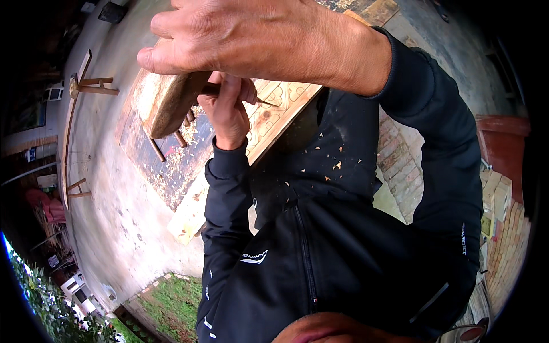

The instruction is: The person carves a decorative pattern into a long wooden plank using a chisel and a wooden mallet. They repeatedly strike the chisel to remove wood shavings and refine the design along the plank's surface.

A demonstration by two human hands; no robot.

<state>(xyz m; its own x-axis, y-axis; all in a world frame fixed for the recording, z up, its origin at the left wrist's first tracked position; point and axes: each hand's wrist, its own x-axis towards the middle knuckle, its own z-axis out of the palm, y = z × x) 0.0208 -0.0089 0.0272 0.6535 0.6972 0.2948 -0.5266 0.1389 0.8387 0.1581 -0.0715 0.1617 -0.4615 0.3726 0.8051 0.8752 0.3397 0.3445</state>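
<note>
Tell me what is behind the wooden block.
Past the lower edge of the wooden block, brown rods and wood shavings show on a dark surface. What lies directly behind it is covered, as are the rods' far ends.

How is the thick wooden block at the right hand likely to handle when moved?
The wooden block is probably stiff, as it looks like thick, solid wood. That bulk suggests some weight, though its density can't be seen. Its rounded lower end might let it rock if set down.

Patterned board [267,118]; slanted chisel [267,103] above
</note>
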